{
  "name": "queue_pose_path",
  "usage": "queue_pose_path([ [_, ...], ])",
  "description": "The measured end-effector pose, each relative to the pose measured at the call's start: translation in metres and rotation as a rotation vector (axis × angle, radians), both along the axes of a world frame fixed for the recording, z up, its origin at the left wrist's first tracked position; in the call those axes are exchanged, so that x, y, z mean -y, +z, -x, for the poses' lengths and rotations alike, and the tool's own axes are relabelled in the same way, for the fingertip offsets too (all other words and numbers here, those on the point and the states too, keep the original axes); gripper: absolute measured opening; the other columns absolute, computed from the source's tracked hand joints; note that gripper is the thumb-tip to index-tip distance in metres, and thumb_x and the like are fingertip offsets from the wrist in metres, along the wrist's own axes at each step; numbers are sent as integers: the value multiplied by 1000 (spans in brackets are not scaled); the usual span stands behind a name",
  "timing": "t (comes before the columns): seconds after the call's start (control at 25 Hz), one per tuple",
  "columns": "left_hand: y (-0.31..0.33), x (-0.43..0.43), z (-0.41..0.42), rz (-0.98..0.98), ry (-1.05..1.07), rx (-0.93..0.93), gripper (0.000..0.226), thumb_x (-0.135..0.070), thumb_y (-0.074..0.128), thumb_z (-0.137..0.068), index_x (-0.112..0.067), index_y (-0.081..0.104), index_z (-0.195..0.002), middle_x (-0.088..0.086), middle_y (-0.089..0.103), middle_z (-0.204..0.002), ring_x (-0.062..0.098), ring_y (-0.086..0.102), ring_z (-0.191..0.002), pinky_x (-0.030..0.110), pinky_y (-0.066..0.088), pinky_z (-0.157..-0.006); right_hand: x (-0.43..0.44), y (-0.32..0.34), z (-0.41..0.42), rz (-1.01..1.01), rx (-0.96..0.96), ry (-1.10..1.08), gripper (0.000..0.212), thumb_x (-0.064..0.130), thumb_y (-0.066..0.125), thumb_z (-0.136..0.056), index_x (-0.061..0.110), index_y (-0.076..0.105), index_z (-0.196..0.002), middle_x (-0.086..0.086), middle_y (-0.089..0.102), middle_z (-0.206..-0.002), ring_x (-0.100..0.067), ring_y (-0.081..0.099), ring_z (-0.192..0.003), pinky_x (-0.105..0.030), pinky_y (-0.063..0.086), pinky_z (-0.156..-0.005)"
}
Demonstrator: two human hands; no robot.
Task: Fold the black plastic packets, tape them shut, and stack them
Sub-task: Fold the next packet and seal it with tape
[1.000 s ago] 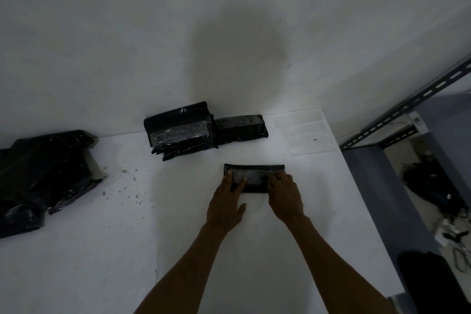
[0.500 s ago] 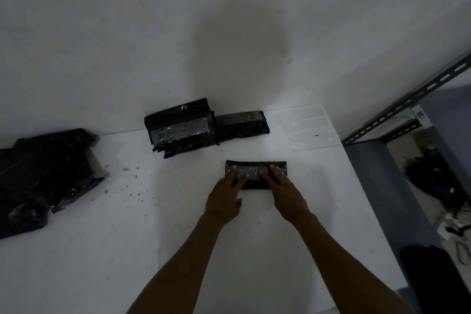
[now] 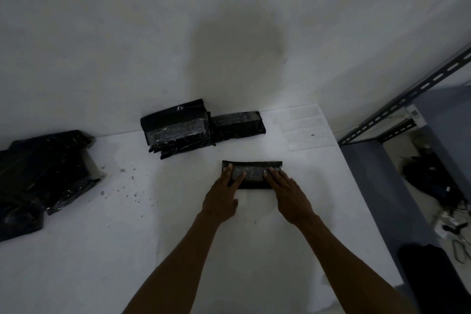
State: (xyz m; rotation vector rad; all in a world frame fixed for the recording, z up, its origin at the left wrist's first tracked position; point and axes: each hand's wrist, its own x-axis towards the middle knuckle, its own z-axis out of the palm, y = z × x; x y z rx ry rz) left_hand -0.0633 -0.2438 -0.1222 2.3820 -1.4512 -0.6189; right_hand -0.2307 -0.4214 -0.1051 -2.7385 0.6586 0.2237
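A: What takes up most of the view?
B: A white table [image 3: 127, 250] set against a pale wall [image 3: 127, 33]. Off its right side stands a slotted metal shelf frame [image 3: 407, 99].
A: And on the table?
B: At the left edge lies a crumpled heap of loose black plastic bags [image 3: 43, 173]. At the back, against the wall, sits a stack of folded black packets [image 3: 175, 130] with clear tape across the top one. A lower packet [image 3: 238, 123] touches its right side.
A: Where is the packet in hand?
B: The folded black packet [image 3: 252, 173] lies flat right of centre, in front of the stack and apart from it, with glossy tape along its top.
A: The hands?
B: Both press on it, fingers straight and slightly spread, nothing gripped. The left hand [image 3: 221, 199] covers its left end, the right hand [image 3: 288, 194] its right end.
A: Anything smaller?
B: Clear tape strips [image 3: 303, 127] lie side by side at the far right corner.
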Motion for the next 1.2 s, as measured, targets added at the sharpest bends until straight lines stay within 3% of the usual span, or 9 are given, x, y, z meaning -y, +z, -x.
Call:
queue_pose_path([
  [0.2, 3, 14, 9, 253, 89, 99, 58, -20, 68, -90, -14, 48, -144, 20, 31, -155, 34, 33, -143, 43, 35, -112, -23, 4, -28, 69, 133, -29, 51, 10, 59, -91, 12, 49, -141, -16, 39, -152, -37, 39, -139, -52, 37, -112],
  [0.36, -2, 9, 4, 356, 126, 139, 51, 3, 80, -70, -12, 71, -119, 13, 64, -129, 27, 65, -113, 38, 61, -77, -31, -7, -27, 7, 173, 4, 65, -7, 64, -82, 12, 50, -142, -14, 41, -152, -36, 40, -139, -53, 40, -109],
  [0.44, -4, 4, -1, 381, 141, 119, 45, 1, 78, -72, -13, 73, -114, 12, 67, -124, 26, 68, -108, 35, 60, -71, -26, -9, -20, -1, 221, -29, 62, -11, 64, -82, 11, 53, -140, -15, 45, -149, -37, 43, -136, -50, 40, -108],
  [0.56, 4, 19, -10, 375, 150, 97, 21, -14, 70, -83, -9, 76, -103, 15, 69, -117, 32, 67, -103, 39, 56, -84, -18, 0, -28, 3, 274, -48, 40, -3, 68, -85, 4, 65, -124, -20, 57, -136, -39, 56, -123, -53, 52, -97],
  [0.72, -8, 37, -13, 303, 141, 44, 29, -18, 65, -91, -8, 70, -117, 17, 63, -128, 32, 60, -117, 36, 47, -99, -17, 1, -52, 58, 290, 8, 39, -5, 78, -74, 7, 71, -110, -17, 65, -125, -37, 62, -111, -48, 58, -86],
  [0.8, -20, 32, -16, 330, 141, 18, 33, -26, 59, -91, -7, 71, -115, 15, 66, -124, 31, 63, -112, 35, 51, -95, -13, -11, -46, 34, 282, 18, 46, -8, 81, -69, 7, 72, -112, -15, 64, -128, -37, 63, -111, -45, 60, -80],
  [0.96, -25, 25, -21, 419, 63, 28, 32, -4, 77, -75, -5, 73, -107, 16, 68, -120, 32, 67, -107, 43, 60, -82, -2, -21, -20, 20, 329, -14, 54, -13, 79, -68, 6, 69, -118, -14, 63, -131, -32, 61, -119, -45, 60, -82],
  [1.08, -18, 10, -26, 398, 108, 63, 35, -23, 63, -93, -9, 65, -126, 13, 56, -137, 28, 53, -126, 41, 52, -98, -1, -8, -29, 5, 367, -36, 40, 10, 77, -81, 7, 67, -119, -16, 60, -132, -32, 58, -121, -48, 56, -92],
  [1.2, -19, -21, -42, 351, 194, 187, 49, -36, 47, -100, -14, 48, -144, 12, 42, -151, 25, 37, -141, 39, 36, -112, -9, 1, -51, -20, 225, 56, 75, 51, 65, -84, 24, 37, -149, -11, 33, -156, -29, 28, -145, -48, 23, -118],
])
